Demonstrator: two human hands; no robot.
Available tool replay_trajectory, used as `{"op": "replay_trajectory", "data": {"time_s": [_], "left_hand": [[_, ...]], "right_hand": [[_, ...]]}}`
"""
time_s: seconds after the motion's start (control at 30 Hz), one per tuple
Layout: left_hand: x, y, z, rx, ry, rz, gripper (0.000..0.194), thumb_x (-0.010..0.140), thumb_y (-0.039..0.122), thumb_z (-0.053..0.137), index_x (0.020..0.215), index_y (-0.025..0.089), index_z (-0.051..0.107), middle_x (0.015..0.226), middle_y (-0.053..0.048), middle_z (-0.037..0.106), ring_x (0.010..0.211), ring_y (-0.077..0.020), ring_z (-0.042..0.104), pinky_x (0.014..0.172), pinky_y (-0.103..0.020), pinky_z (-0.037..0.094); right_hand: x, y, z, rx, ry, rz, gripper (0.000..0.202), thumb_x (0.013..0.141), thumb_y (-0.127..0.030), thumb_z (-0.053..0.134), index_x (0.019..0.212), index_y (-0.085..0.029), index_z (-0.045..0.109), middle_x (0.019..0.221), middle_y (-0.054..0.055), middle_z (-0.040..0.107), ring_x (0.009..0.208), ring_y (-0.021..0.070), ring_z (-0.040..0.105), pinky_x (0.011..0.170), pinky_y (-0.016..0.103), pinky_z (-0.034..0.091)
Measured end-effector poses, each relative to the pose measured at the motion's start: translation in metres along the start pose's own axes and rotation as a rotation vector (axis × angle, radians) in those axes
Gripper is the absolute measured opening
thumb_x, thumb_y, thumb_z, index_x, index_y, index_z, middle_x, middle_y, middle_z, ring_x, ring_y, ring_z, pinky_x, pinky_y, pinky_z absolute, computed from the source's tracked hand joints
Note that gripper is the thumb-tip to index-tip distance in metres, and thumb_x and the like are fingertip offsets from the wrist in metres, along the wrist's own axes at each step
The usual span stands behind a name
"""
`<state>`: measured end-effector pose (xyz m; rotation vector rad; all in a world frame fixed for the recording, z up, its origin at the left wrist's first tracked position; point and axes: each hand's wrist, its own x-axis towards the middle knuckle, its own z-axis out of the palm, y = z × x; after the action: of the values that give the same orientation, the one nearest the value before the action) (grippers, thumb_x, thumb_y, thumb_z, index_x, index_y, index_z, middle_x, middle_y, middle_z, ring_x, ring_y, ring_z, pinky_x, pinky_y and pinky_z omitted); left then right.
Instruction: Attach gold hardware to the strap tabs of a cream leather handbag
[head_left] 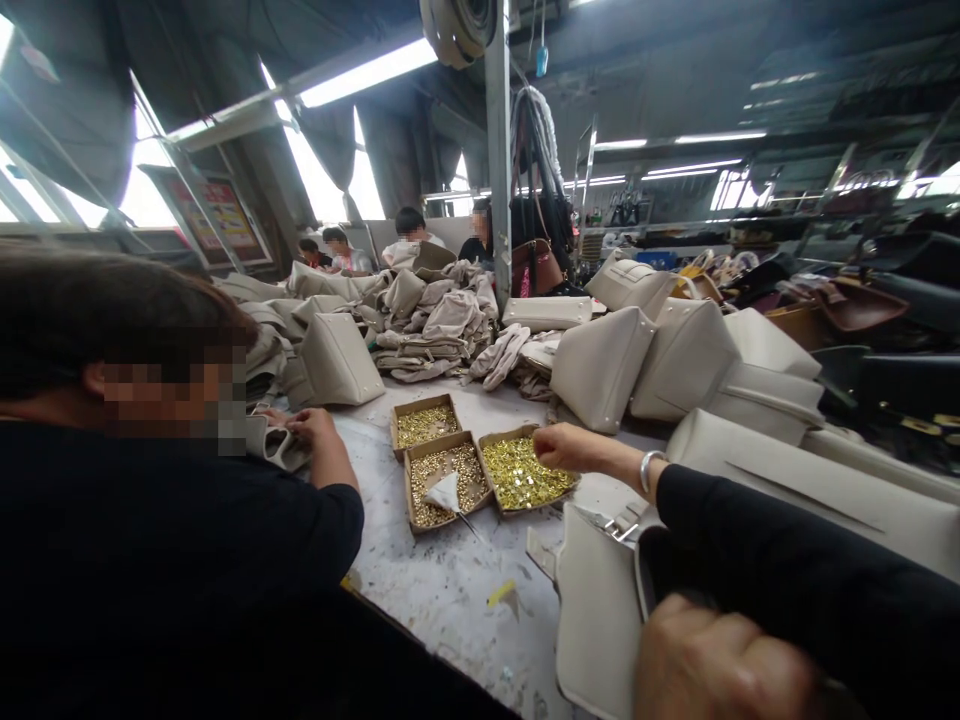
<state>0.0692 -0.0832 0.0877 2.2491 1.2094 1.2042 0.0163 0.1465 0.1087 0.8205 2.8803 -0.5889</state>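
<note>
Right hand (564, 447) over tray of gold fittings (525, 474)

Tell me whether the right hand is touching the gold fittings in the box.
Cannot tell. In the head view the right hand sits over the gold fittings at the box rim, curled fingers hiding any contact.

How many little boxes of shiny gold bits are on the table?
3. The back box is farthest away, the middle box holds a white scrap, and the right box sits under the reaching right hand. More may be hidden.
</note>
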Motion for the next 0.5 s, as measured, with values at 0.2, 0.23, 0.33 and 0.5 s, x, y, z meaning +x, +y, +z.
{"op": "replay_trajectory", "data": {"time_s": [0.2,0.23,0.33,0.5], "left_hand": [[0.017,-0.007,0.016,0.039,0.035,-0.101,0.009,0.092,0.032,0.071,0.089,0.025,0.077,0.075,-0.009,0.073,0.067,-0.0243,0.068,0.062,-0.037,0.053],[0.017,-0.005,0.014,0.019,0.086,-0.154,0.008,0.089,0.029,0.072,0.088,0.024,0.078,0.073,-0.009,0.074,0.066,-0.0255,0.069,0.062,-0.038,0.052],[0.013,0.007,-0.002,-0.134,0.239,-0.386,0.012,0.087,0.023,0.068,0.093,0.023,0.079,0.085,-0.007,0.078,0.080,-0.0267,0.072,0.070,-0.036,0.051],[0.014,0.016,-0.031,-0.406,0.206,-0.595,0.017,0.096,0.024,0.059,0.090,0.019,0.075,0.079,-0.003,0.073,0.072,-0.0169,0.066,0.066,-0.025,0.048]], "right_hand": [[-0.024,-0.018,-0.034,0.452,0.212,-0.129,0.010,0.093,-0.016,0.060,0.099,-0.014,0.068,0.084,0.001,0.070,0.074,0.0126,0.064,0.069,0.024,0.053],[-0.034,-0.022,-0.043,0.515,0.236,-0.152,0.011,0.093,-0.019,0.060,0.097,-0.014,0.068,0.083,0.001,0.070,0.074,0.0127,0.064,0.070,0.024,0.054],[-0.085,-0.036,-0.066,0.680,0.326,-0.204,0.016,0.095,-0.029,0.061,0.099,-0.016,0.070,0.085,0.001,0.070,0.078,0.0128,0.064,0.078,0.027,0.056],[-0.205,-0.056,-0.064,0.939,0.638,-0.309,0.014,0.092,-0.036,0.073,0.089,-0.022,0.077,0.090,0.002,0.072,0.083,0.0168,0.068,0.076,0.028,0.057]]}}
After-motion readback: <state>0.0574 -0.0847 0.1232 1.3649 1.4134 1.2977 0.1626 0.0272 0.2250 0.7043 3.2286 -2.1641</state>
